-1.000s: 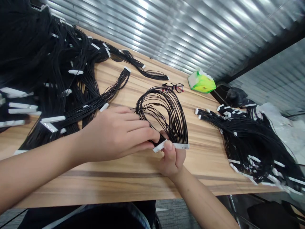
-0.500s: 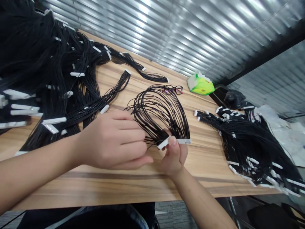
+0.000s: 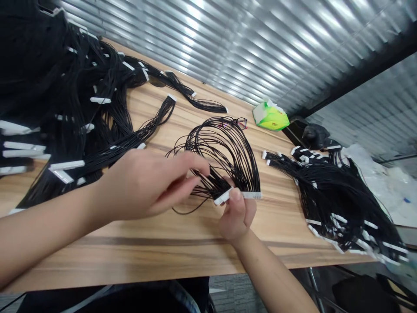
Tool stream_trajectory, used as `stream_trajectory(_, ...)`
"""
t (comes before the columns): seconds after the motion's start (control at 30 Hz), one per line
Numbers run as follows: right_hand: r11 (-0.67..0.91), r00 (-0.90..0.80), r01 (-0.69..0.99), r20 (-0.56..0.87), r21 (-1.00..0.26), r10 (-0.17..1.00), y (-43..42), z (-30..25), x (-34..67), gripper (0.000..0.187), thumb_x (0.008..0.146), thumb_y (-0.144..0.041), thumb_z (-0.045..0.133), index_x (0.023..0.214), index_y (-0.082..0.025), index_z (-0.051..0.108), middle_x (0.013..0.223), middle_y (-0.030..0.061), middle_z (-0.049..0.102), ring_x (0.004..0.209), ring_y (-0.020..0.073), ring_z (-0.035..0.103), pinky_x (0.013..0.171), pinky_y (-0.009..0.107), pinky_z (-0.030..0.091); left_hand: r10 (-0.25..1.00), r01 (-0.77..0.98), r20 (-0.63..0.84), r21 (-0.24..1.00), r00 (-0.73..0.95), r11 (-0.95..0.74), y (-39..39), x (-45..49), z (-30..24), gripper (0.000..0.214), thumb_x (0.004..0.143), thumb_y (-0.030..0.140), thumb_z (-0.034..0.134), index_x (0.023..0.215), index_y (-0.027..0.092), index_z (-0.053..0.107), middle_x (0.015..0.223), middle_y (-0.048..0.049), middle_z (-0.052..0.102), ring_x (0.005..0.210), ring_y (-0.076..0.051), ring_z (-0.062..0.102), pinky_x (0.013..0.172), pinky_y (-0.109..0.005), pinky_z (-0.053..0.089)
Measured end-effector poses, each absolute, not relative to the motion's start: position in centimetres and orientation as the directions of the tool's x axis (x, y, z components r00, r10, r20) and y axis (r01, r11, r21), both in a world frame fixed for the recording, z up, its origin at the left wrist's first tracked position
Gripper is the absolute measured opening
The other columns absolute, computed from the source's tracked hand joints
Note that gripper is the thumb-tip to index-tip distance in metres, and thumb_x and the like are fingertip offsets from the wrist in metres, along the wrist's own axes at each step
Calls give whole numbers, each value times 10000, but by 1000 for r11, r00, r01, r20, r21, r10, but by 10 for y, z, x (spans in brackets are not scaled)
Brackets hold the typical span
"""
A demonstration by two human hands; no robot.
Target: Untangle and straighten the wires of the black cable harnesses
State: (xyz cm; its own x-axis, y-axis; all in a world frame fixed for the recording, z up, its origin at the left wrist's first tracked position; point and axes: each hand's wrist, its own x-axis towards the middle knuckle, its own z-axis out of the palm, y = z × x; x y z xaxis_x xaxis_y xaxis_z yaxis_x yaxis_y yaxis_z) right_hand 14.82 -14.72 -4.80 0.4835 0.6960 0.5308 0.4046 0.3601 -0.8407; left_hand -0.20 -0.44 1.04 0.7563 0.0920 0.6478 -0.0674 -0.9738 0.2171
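Office-like assembly room: wood-grain tabletop [image 3: 182,256] heaped with black wire harnesses [image 3: 342,200] (white connectors [image 3: 250,195] on the ends), ribbed metal wall panels [image 3: 228,43], carpet-tile floor [image 3: 234,293].

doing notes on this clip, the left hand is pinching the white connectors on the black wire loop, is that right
Wrong hand: the head view shows the right hand pinching the white connectors on the black wire loop, not the left hand.
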Motion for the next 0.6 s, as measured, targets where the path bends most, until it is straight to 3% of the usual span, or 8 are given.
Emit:
stream_trajectory(0.07,330,424,494,555,-804,716,-150,-48,150,331,1011,-381,413,796,-233,617,638,3,577,576,166,591,578,298,511,137,15,670,184,730,-983,0,0,13,211,988,261,499,1079,169,666,525,103,558,402,-27,425,443,-192,282)
stream_trajectory(0.17,327,337,562,571,-760,749,-153,-46,153,319,990,-359,446,744,-235,606,620,7,569,570,176,580,588,315,507,119,43,688,126,716,-991,3,0,17,201,981,339,568,979,216,727,543,85,608,446,-44,469,464,-215,288)
stream_trajectory(0.3,375,189,561,555,-738,810,-152,-38,154,350,990,-366,407,731,-231,601,636,23,571,599,194,581,611,339,514,159,-7,563,280,811,-960,5,-2,20,166,968,358,599,900,275,726,702,82,656,578,-53,560,505,-224,321)
stream_trajectory(0.4,383,134,493,504,-781,853,-151,-34,152,371,995,-390,393,694,-241,552,623,12,521,599,193,554,636,341,507,120,-74,518,339,847,-938,8,-2,21,152,982,339,571,917,253,679,880,67,698,730,-57,637,578,-206,393)
stream_trajectory(0.6,365,-30,279,372,-888,928,-148,-30,151,377,987,-464,397,680,-250,446,653,1,441,629,182,443,650,338,456,8,-108,647,140,762,-984,17,-2,16,121,1003,324,549,1033,266,651,876,78,757,729,-66,683,580,-232,393)
